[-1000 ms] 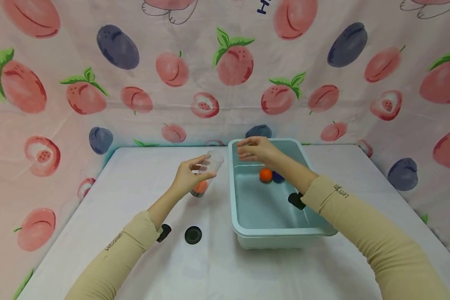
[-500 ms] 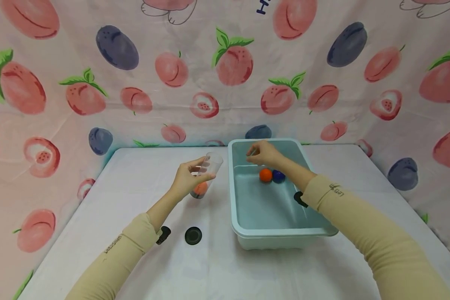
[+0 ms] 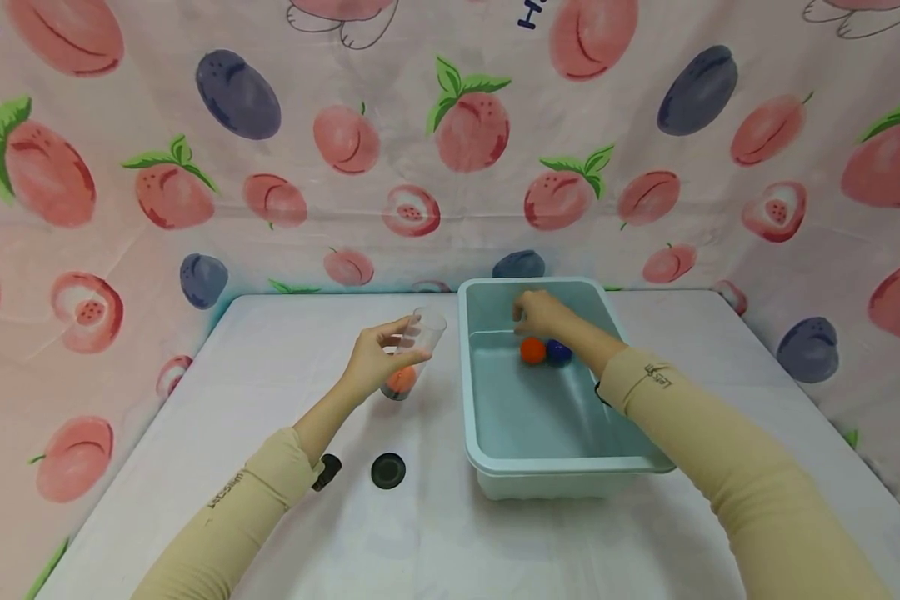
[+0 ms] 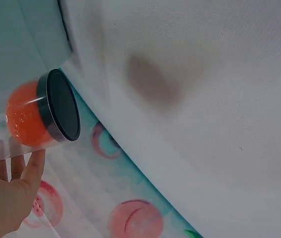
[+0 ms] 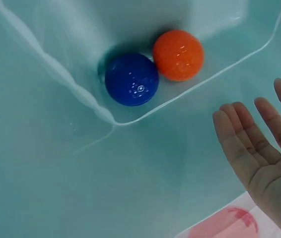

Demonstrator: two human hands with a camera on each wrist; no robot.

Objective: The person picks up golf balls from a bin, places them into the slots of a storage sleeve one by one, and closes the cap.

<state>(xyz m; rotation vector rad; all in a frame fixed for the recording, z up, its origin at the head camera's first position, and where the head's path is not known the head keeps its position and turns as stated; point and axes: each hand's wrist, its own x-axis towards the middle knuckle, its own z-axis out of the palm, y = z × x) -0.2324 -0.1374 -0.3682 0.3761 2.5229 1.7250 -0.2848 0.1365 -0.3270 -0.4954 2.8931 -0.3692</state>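
Note:
My left hand grips a clear plastic tube, held tilted above the white table just left of the bin. An orange ball lies inside the tube against its black end cap, which points down. My right hand is inside the far part of the light-blue plastic bin, fingers extended and holding nothing. Below it, on the bin's floor, a second orange ball and a dark blue ball sit side by side. In the right wrist view the fingertips are apart from both balls.
A round black lid lies on the white table left of the bin. The bin's raised walls surround the right hand. Behind the table hangs a fruit-printed cloth.
My right hand has moved from above the bin's left rim rightward and down into the bin, nearer the balls. The left hand and its tube have barely moved.

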